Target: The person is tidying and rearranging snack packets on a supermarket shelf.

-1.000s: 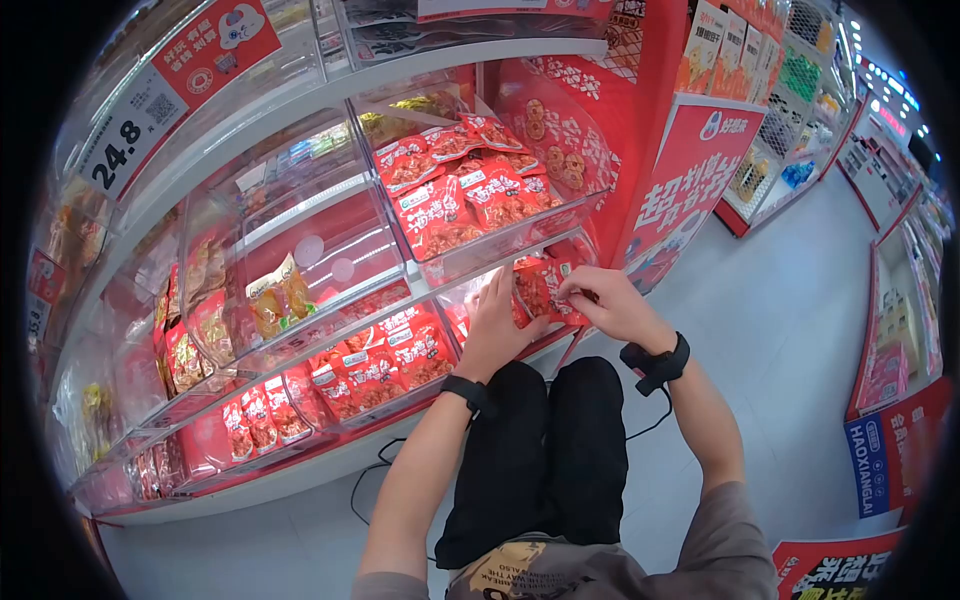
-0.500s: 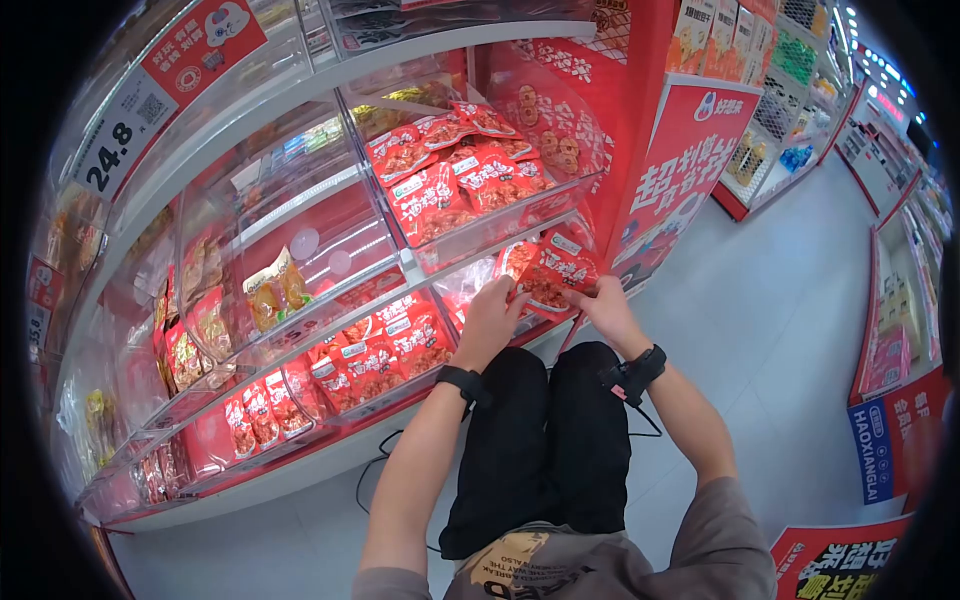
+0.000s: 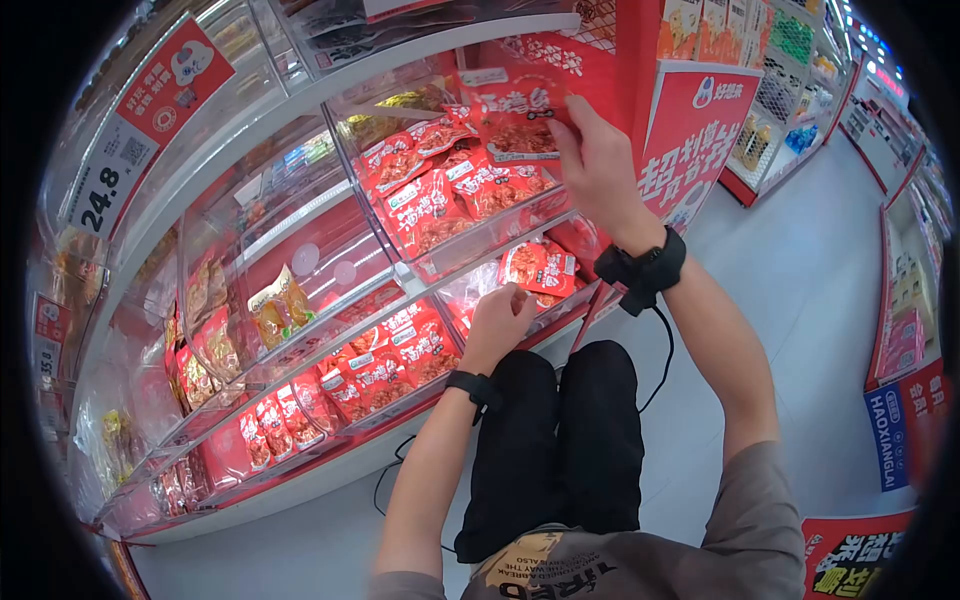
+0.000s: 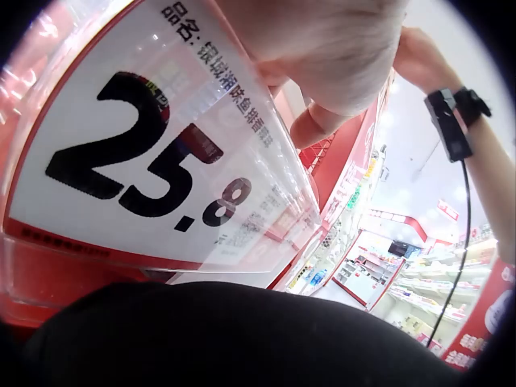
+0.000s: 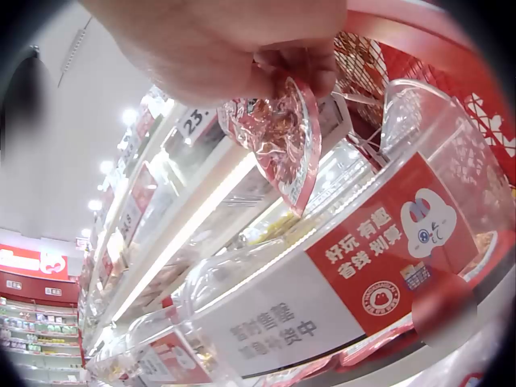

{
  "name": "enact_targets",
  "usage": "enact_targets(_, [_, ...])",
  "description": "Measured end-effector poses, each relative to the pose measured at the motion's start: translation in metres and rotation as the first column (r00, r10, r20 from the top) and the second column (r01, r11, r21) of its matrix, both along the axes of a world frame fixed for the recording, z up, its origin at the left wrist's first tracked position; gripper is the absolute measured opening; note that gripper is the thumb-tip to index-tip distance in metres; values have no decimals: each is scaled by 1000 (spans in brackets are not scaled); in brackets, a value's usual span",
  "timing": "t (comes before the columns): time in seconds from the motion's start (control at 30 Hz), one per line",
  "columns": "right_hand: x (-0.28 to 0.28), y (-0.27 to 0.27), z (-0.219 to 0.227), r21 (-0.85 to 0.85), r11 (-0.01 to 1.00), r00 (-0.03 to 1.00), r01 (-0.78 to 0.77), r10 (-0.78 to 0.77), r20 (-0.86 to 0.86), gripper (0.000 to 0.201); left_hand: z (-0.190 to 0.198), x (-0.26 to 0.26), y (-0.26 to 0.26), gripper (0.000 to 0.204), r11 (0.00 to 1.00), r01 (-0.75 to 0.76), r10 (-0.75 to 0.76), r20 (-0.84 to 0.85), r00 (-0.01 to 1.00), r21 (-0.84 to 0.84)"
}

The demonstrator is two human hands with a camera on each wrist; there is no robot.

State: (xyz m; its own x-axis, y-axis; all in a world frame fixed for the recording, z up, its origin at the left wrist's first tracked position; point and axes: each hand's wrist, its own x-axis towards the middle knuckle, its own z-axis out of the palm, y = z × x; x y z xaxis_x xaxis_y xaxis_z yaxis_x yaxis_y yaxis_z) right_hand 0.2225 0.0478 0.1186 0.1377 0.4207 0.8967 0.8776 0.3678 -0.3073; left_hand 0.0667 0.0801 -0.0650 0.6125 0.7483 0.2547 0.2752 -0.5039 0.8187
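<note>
My right hand [image 3: 606, 176] pinches the right edge of a red snack packet [image 3: 518, 115], raised in front of the upper bin of similar red packets [image 3: 430, 212]. The right wrist view shows thumb and fingers closed on that packet [image 5: 282, 137]. Down at the lower bin, my left hand [image 3: 500, 322] has its fingers bent near the front edge, beside a red packet [image 3: 538, 268] lying inside. In the left wrist view, the left hand [image 4: 330, 56] is above a price label [image 4: 153, 153]; its fingertips are mostly hidden, and I see nothing held.
Clear dividers and a white shelf rail [image 3: 300, 98] curve across the left. Lower bins hold more red packets [image 3: 385, 365]. A red sign panel [image 3: 695, 140] stands right of the bins. My knees [image 3: 600, 400] are close below the lower shelf, with a cable beside them.
The right hand has lifted a packet up from the lower bin to the upper one. My left hand has let go of it and stays low. The view has shifted slightly.
</note>
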Motion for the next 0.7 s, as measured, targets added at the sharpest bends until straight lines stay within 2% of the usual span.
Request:
enact_targets(0.1, [6, 37, -9, -16, 1000, 1000, 15, -15, -14, 21, -3, 1, 1, 23, 1000, -16, 16, 26, 1000, 20])
enact_targets(0.2, [19, 62, -24, -131, 988, 986, 81, -98, -134, 23, -6, 0, 2, 21, 997, -27, 25, 27, 999, 71])
enact_targets(0.27, [32, 68, -28, -341, 932, 980, 121, -167, -108, 24, -6, 2, 3, 21, 998, -32, 30, 26, 999, 55])
enact_targets(0.33, [31, 64, -26, -525, 829, 971, 193, -240, -22, 25, -7, 2, 3, 20, 999, -35, 34, 26, 999, 30])
enact_targets(0.43, [26, 55, -22, -606, 752, 960, 260, -270, 77, 25, -7, 3, 4, 20, 999, -38, 38, 30, 999, 4])
enact_targets(0.57, [12, 53, -19, -467, 763, 894, 447, -365, 260, 19, -1, 2, 3, 21, 999, -34, 34, 20, 999, -2])
enact_targets(0.67, [0, 53, -14, -18, 792, 674, 610, -506, 539, 15, -5, 3, 5, 21, 999, -42, 42, -2, 999, -1])
enact_targets(0.7, [1, 54, -18, -135, 866, 791, 482, -364, 491, 16, -4, 3, 6, 21, 999, -46, 46, -16, 999, -21])
